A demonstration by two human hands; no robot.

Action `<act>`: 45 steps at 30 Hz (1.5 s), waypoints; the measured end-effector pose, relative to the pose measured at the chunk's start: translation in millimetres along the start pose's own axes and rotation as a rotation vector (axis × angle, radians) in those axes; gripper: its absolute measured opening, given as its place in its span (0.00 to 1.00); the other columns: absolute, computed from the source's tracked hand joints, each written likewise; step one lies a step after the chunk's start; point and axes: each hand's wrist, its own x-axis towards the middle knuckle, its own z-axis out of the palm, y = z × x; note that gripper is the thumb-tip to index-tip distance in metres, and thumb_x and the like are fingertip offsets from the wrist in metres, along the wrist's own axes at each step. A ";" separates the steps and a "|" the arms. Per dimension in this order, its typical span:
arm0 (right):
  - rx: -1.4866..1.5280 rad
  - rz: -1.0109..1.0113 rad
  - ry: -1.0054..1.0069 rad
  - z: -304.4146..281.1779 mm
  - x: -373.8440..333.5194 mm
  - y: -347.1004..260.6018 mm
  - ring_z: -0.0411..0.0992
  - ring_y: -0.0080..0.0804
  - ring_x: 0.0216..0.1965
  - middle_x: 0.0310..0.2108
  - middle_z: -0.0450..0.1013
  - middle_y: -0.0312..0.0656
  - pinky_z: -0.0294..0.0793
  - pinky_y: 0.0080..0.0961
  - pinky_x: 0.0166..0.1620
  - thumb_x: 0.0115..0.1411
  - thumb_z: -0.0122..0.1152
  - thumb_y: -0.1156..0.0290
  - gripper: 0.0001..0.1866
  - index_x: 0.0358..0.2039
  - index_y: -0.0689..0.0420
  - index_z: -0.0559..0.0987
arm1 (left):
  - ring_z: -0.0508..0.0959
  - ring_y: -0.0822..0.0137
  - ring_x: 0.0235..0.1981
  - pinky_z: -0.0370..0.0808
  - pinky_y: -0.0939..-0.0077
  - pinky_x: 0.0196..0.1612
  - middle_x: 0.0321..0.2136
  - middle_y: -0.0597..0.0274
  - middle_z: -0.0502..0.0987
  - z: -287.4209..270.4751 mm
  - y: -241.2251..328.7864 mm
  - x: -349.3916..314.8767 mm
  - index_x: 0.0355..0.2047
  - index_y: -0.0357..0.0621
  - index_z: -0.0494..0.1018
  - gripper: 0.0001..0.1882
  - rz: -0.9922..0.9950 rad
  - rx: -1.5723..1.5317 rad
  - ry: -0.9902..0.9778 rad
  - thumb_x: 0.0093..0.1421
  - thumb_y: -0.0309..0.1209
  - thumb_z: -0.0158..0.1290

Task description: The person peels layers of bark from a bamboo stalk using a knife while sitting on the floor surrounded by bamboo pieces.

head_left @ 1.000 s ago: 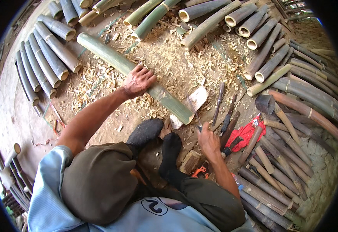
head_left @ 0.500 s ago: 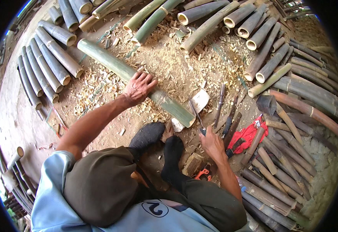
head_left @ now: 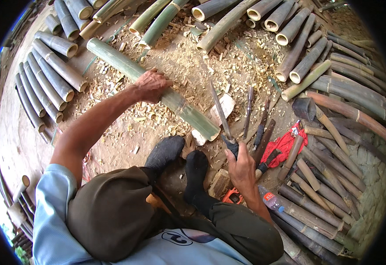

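Observation:
A thick green bamboo tube (head_left: pixel 113 60) slants across the middle, its near end close to my feet. My left hand (head_left: pixel 153 85) is closed over it about halfway along, the back of the hand upward. In my right hand (head_left: pixel 242 168) is a long, narrow-bladed knife (head_left: pixel 219 106), gripped by its dark wrapped handle. The blade points away from me, just right of the tube's near end and apart from it. Beyond the blade lies a pale piece of wood (head_left: pixel 224 107). A white piece (head_left: pixel 198 137) shows under the tube's near end.
Wood shavings (head_left: pixel 193 79) cover the ground. Cut bamboo tubes lie in rows at left (head_left: pixel 54 73), back and right (head_left: pixel 290 33). Right of the knife are a long-handled tool (head_left: pixel 248 110), a red cloth (head_left: pixel 277 148), a plastic bottle (head_left: pixel 270 198) and an orange tool (head_left: pixel 232 196).
My right hand has raised the knife, so more of its blade shows. The left hand stays on the tube and has shifted slightly, its wrist turned. The whole view has moved a little.

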 end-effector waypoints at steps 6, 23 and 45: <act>-0.146 -0.118 0.063 18.8 3.3 29.2 0.76 0.65 0.28 0.28 0.75 0.61 0.74 0.54 0.31 0.66 0.61 0.65 0.17 0.46 0.62 0.68 | 0.80 0.62 0.40 0.75 0.61 0.50 0.33 0.62 0.79 -4.2 8.0 3.8 0.35 0.51 0.74 0.17 0.012 -0.017 0.113 0.45 0.33 0.67; -0.275 0.041 -0.172 -4.4 26.3 -8.9 0.77 0.66 0.30 0.26 0.76 0.61 0.76 0.55 0.32 0.67 0.58 0.61 0.17 0.46 0.61 0.66 | 0.81 0.62 0.43 0.75 0.61 0.52 0.36 0.62 0.81 5.3 10.6 -3.1 0.41 0.52 0.75 0.19 0.025 0.010 0.115 0.48 0.35 0.66; -0.422 0.038 -0.203 7.5 23.7 34.8 0.77 0.67 0.30 0.26 0.75 0.65 0.76 0.54 0.31 0.67 0.59 0.59 0.18 0.41 0.60 0.66 | 0.78 0.61 0.42 0.72 0.61 0.51 0.37 0.62 0.78 27.9 9.0 -4.2 0.37 0.50 0.73 0.19 0.054 0.036 0.502 0.47 0.35 0.67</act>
